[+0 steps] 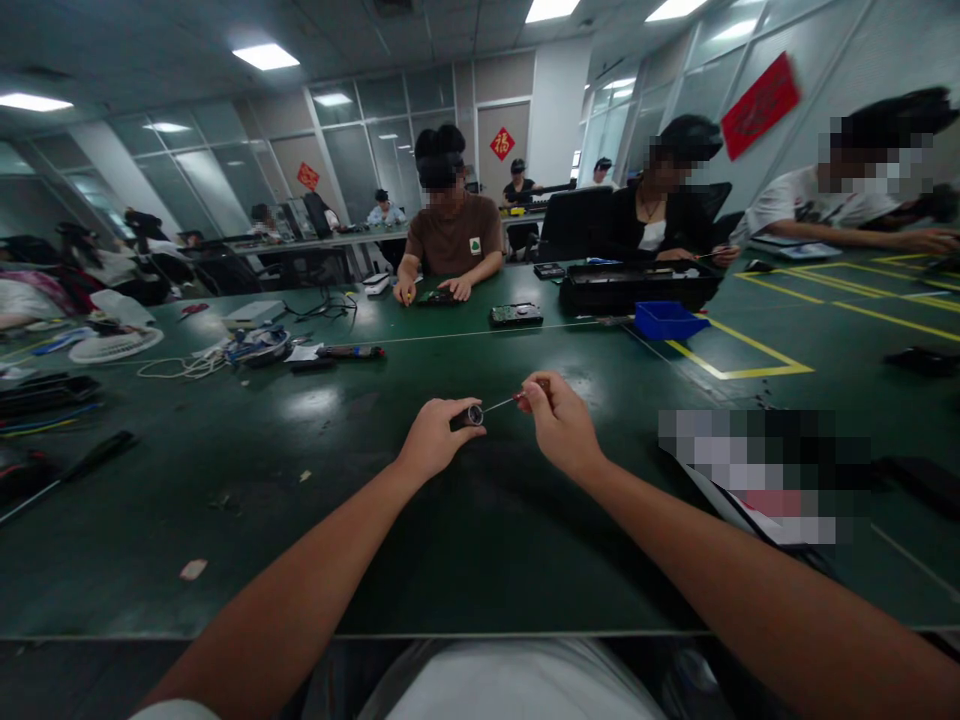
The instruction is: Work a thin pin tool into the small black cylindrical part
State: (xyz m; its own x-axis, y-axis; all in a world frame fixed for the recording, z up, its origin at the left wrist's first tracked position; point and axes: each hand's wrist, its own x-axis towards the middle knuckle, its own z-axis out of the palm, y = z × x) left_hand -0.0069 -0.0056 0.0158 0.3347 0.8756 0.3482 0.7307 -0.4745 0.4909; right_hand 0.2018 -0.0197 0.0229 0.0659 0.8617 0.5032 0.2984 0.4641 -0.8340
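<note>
Just above the green table, my left hand [436,437] is closed round a short dark cylinder [468,417]. Its round end with a pale rim faces right, rather like a small flashlight. My right hand [561,425] grips a thin screwdriver [501,404] by its reddish handle. The slim metal shaft points left and its tip is at the cylinder's round end; I cannot tell whether it goes inside. My fingers hide most of the cylinder and part of the handle.
Across the green table [247,540] a person [454,235] works on a circuit board. A hard drive [516,315], a blue bin [669,321] and a long black case [637,287] lie ahead. Cables [255,345] are at left; a partly blurred flat object [750,480] lies right.
</note>
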